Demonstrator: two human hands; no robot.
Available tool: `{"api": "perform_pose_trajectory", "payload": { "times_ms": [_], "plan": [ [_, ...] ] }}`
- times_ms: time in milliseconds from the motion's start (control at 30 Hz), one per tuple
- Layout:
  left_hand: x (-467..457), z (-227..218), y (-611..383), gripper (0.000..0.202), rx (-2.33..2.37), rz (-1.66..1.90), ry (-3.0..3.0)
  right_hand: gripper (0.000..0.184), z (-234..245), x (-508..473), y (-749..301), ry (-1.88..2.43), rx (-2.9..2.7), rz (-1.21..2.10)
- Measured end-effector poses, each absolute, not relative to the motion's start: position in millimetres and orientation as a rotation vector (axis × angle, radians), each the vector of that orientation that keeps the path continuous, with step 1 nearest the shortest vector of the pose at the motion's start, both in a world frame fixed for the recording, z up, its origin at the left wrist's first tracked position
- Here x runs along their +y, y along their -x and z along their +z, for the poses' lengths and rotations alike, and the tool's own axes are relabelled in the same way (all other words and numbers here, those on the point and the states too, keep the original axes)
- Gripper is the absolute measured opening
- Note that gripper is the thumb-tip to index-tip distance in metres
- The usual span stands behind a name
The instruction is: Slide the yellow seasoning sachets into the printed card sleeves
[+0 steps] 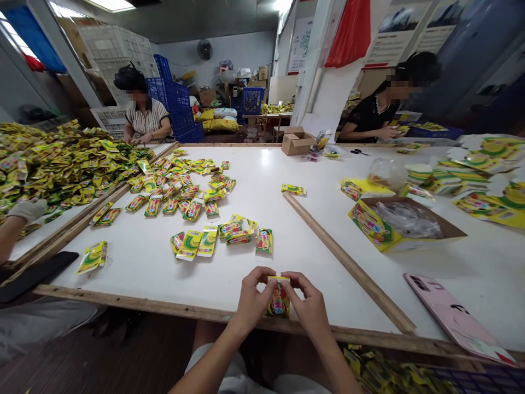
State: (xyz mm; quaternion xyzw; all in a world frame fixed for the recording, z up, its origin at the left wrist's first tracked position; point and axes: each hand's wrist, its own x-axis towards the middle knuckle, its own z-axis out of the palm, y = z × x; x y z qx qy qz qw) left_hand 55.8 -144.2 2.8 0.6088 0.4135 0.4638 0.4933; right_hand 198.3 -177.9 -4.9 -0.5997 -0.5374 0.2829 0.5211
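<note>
Both hands hold one small yellow packet (278, 299) upright over the near edge of the white table (262, 197). My left hand (252, 298) pinches its left side, and my right hand (309, 303) pinches its right side and top. A short way beyond lies a small cluster of packets (223, 236) like it. Farther back left, several more packets (184, 189) lie scattered.
A big heap of packets (57, 161) fills the left table, where a gloved hand (27, 209) reaches in. A wooden strip (348, 262) crosses the table. An open printed box (404, 221), a pink phone (455, 317), a black phone (35, 273), a cardboard box (297, 141). Two people sit opposite.
</note>
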Motion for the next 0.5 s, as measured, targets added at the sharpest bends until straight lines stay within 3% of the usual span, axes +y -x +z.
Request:
{"api": "perform_pose_trajectory", "payload": {
  "times_ms": [500],
  "plan": [
    [-144, -8, -46, 0.013, 0.857, 1.172, -1.619, 0.024, -22, -184, -198, 1.321, -1.245, 0.805]
  ]
}}
